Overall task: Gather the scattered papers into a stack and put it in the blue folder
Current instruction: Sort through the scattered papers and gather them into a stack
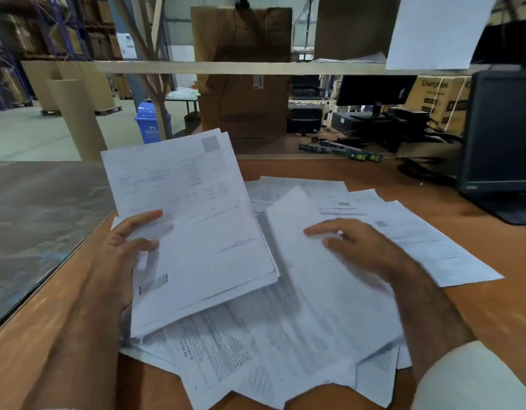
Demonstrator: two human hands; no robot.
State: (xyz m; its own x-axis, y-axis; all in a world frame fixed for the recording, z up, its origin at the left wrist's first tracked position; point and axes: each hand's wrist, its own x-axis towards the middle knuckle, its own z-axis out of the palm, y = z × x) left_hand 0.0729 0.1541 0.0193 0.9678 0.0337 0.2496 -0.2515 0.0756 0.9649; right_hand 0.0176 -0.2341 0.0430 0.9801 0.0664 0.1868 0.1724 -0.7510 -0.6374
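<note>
The left hand [119, 250] grips a gathered sheaf of printed papers [193, 220] by its left edge, thumb on top and fingers curled under, holding it tilted up off the wooden bench [478, 309]. To the right of that grip, the right hand [356, 247] lies on a single blurred sheet [321, 279] with fingers nearly straight; whether it pinches the sheet's edge cannot be told. Below and beyond both grips, loose papers [250, 359] overlap in a scattered pile on the bench. A dark monitor [501, 137] stands well to the right of the right hand. The blue folder cannot be made out.
</note>
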